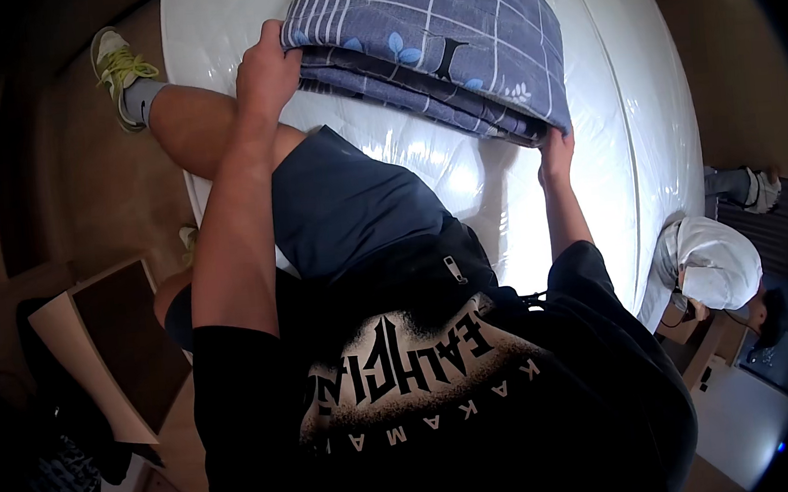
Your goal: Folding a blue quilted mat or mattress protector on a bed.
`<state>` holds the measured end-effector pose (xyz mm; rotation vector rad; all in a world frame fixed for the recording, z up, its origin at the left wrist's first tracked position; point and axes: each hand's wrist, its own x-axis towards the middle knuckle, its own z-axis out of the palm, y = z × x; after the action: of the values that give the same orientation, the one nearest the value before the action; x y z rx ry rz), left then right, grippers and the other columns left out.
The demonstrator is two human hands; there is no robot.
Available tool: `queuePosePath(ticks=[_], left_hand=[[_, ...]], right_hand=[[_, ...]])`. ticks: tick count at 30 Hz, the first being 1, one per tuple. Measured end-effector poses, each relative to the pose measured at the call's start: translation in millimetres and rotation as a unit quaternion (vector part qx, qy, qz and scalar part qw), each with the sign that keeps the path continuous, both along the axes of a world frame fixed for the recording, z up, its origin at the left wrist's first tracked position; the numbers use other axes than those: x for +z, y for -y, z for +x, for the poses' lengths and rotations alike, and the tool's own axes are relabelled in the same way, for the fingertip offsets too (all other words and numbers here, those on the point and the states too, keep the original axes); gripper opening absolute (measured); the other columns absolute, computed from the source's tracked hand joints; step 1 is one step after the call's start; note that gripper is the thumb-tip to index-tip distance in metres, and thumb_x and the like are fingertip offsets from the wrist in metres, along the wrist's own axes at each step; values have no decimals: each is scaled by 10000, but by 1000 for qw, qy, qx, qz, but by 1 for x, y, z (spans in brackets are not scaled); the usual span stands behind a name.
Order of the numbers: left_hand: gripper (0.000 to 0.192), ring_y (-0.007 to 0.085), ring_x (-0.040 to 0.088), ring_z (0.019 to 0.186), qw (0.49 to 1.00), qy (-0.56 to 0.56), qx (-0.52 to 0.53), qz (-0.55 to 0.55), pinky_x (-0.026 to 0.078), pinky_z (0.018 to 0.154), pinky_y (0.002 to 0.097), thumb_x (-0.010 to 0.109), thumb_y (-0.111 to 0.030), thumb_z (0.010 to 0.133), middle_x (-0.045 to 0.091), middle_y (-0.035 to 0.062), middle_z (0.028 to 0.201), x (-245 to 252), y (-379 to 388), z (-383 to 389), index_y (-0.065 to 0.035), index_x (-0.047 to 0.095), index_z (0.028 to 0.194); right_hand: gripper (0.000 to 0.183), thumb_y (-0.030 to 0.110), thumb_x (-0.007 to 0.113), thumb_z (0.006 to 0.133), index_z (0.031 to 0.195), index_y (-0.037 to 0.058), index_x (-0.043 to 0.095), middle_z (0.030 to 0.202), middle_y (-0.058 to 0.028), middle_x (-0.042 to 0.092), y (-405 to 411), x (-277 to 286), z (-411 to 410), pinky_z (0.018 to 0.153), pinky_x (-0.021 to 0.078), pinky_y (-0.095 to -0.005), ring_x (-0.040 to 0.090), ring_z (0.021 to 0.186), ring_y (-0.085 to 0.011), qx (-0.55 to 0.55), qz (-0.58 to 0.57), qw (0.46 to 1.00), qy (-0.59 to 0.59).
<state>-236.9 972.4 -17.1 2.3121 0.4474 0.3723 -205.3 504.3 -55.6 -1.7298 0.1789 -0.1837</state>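
A folded blue-grey checked fabric bundle [431,25], with white lines and light blue leaf prints, lies before me over a plastic-covered white mattress [597,158]. My left hand [270,70] grips its near corner at the picture's left, thumb at the edge. At the picture's right, my right hand [556,151] holds the other near corner, its fingers partly hidden beneath the cloth. Several folded layers show along the edge between my hands. My bare leg and dark shorts rest on the mattress.
Beyond the mattress's right side is another person in a white head covering [719,263]. An open wooden box or drawer [88,364] stands at lower left. A white surface [746,412] lies at lower right, with a dark tray-like object [773,360] near it.
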Motion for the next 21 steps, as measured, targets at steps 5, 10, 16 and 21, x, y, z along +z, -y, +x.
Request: queuePosePath(ticks=[5, 10, 16, 21], left_hand=[[334, 444, 634, 967, 999, -16, 36, 24, 490, 824, 497, 588, -207, 860, 671, 254, 994, -1, 2, -5, -83, 527, 1165], [376, 446, 635, 982, 999, -27, 43, -3, 500, 851, 508, 616, -251, 856, 674, 248, 1021, -7, -2, -3, -87, 516, 1180], [358, 440, 636, 985, 999, -5, 42, -8, 502, 853, 499, 614, -242, 855, 676, 247, 1018, -13, -5, -2, -75, 536, 1162], [458, 370, 668, 959, 998, 8, 49, -31, 512, 838, 432, 674, -314, 829, 694, 214, 1006, -17, -6, 2, -51, 561, 1187]], right_hand=[[438, 261, 558, 965, 1292, -26, 501, 1214, -112, 589, 0, 16, 21, 975, 396, -300, 537, 1109, -170, 5, 41, 999, 2], [469, 286, 590, 950, 1291, -26, 505, 1180, -107, 606, -13, 45, 29, 924, 431, -298, 560, 1068, -169, -6, 48, 999, 1], [482, 298, 594, 948, 1304, -15, 509, 1174, -103, 614, -16, 56, 26, 905, 451, -305, 576, 1041, -168, -5, 15, 999, -33], [486, 306, 602, 947, 1306, -9, 513, 1189, -101, 611, -16, 45, 24, 904, 448, -296, 573, 1060, -166, -5, 39, 998, -44]])
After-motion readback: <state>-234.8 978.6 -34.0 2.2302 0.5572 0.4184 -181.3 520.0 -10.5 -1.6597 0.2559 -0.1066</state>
